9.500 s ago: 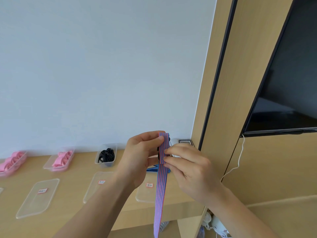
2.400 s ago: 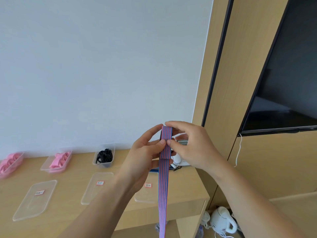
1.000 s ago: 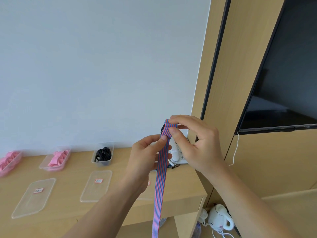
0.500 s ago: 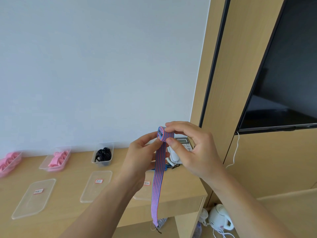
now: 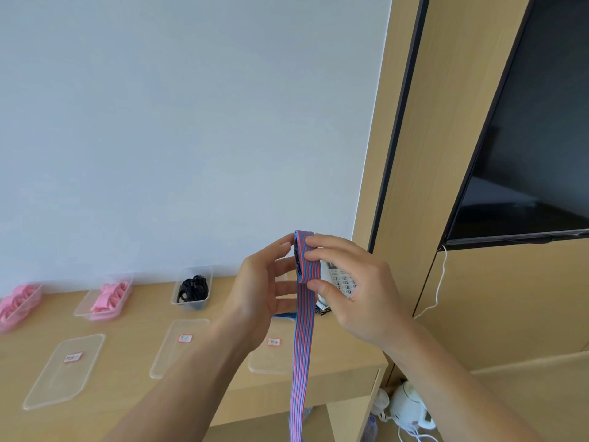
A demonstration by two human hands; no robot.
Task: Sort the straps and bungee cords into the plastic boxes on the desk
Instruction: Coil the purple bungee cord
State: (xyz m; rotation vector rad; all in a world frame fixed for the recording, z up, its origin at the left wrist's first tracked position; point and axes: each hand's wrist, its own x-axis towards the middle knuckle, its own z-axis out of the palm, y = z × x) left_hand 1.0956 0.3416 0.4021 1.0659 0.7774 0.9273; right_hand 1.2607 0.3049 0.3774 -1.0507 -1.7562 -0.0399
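Left hand (image 5: pixel 259 291): fingers curled, thumb and fingertips holding the folded top of the flat pink-and-blue striped elastic strap (image 5: pixel 302 320) | Right hand (image 5: pixel 357 290): index and thumb pinching the same fold | Strap: held above the wooden desk (image 5: pixel 134 333), right end, tail hanging past its near edge

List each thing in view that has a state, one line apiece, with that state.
striped strap, top end folded over, rest hanging past the desk edge
left hand, holding the strap's top
right hand, pinching the folded top
black-cord box, lidless, holding cords
right pink-strap box, lidless, holding straps
left pink-strap box, lidless, holding straps
lids, off, flat on the desk
TV, screen dark
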